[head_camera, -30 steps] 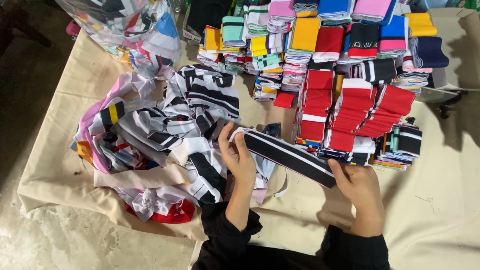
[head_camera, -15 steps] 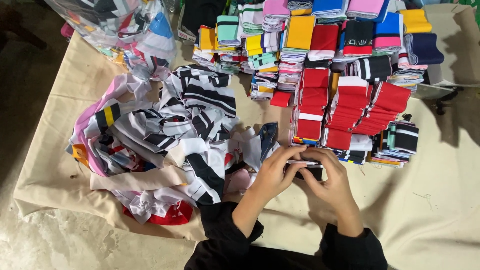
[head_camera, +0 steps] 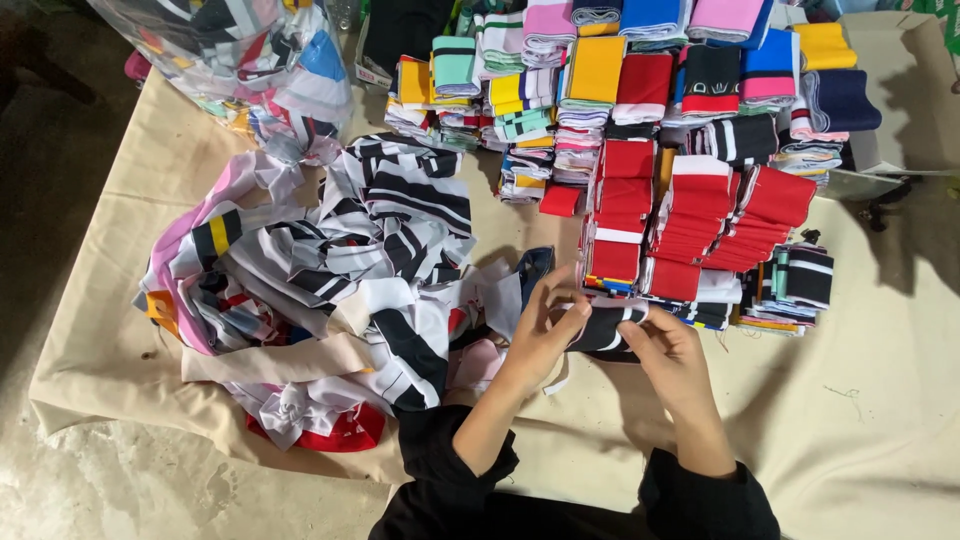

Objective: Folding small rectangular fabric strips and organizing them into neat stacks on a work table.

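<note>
Black-and-white striped knit band (head_camera: 605, 328), folded into a short bundle, sits pinched between the left hand (head_camera: 545, 335) and right hand (head_camera: 668, 352) just in front of the red folded stacks (head_camera: 690, 225) on the cloth-covered desk (head_camera: 880, 400); squaring its edges before release would likely keep the fold tidy. Against the head view one second earlier, the band is no longer stretched long, and both hands have drawn together.

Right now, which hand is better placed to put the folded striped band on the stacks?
Probably the right hand: it grips the folded black-and-white band on the side nearest the red stacks.
</note>
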